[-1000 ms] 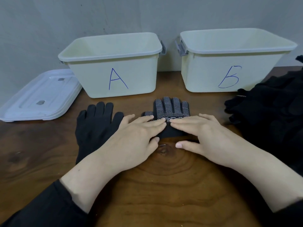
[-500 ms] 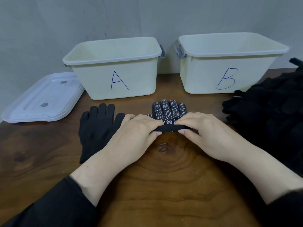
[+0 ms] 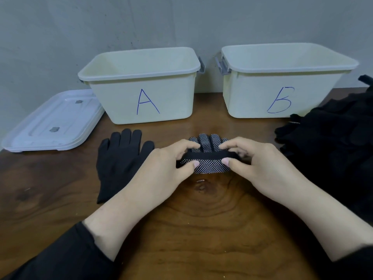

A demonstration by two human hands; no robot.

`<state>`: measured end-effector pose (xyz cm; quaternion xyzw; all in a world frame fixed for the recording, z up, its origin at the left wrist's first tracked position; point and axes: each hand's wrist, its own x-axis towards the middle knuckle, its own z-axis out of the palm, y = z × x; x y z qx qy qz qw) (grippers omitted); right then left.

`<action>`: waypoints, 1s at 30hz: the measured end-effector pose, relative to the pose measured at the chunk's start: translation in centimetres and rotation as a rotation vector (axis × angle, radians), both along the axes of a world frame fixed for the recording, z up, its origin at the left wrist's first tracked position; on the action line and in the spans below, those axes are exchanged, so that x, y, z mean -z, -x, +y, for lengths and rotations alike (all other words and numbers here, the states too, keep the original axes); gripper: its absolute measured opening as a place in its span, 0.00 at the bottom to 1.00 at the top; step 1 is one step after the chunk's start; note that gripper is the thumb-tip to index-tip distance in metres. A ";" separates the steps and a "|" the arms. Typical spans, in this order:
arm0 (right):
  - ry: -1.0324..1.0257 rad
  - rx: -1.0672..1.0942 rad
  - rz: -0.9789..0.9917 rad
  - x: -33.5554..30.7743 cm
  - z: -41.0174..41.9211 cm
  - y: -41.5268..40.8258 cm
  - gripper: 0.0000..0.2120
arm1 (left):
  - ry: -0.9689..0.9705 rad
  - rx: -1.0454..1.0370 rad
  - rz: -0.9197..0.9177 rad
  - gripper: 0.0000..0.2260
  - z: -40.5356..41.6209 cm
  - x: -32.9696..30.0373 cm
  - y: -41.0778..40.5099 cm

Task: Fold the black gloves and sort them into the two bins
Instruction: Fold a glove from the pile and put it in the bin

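Observation:
A black glove with white dots [image 3: 209,165] lies folded at the middle of the wooden table. My left hand [image 3: 167,168] pinches its left end and my right hand [image 3: 254,162] pinches its right end, thumbs in front and fingers curled over the fold. The glove's dotted fingertips stick out behind my hands. A plain black glove [image 3: 119,160] lies flat to the left, partly under my left wrist. Bin A [image 3: 141,85] and bin B [image 3: 282,77] stand side by side at the back; what I see of their insides holds nothing.
A pile of black gloves [image 3: 333,142] fills the table's right side. A clear plastic lid [image 3: 52,122] lies at the back left beside bin A. A grey wall rises right behind the bins.
My hands went from pressing flat on the dotted glove to pinching it, and the near part of the glove has been rolled up over its fingers.

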<state>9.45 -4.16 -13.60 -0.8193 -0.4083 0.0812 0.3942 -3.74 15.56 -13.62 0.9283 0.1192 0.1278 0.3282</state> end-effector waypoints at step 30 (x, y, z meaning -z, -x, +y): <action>0.149 -0.019 -0.374 1.5 1.3 -0.6 0.17 | -0.540 0.097 0.098 0.26 -0.2 1.1 -1.2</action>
